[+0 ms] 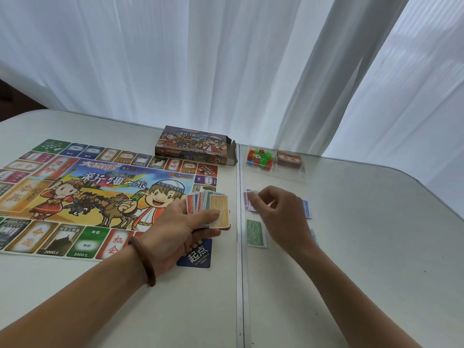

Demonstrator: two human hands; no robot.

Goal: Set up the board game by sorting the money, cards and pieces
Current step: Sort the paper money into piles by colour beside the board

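Our left hand (175, 231) grips fanned notes (209, 205); our right hand (278, 212), grip unclear, half covers purple notes (248, 202) beside a green note (256, 233).

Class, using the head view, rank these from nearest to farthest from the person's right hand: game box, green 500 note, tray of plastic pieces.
1. green 500 note, beside the right hand, by its wrist
2. tray of plastic pieces, straight beyond the fingers
3. game box, far back-left

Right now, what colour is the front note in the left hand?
Orange-yellow front note, held by the left hand; head view.
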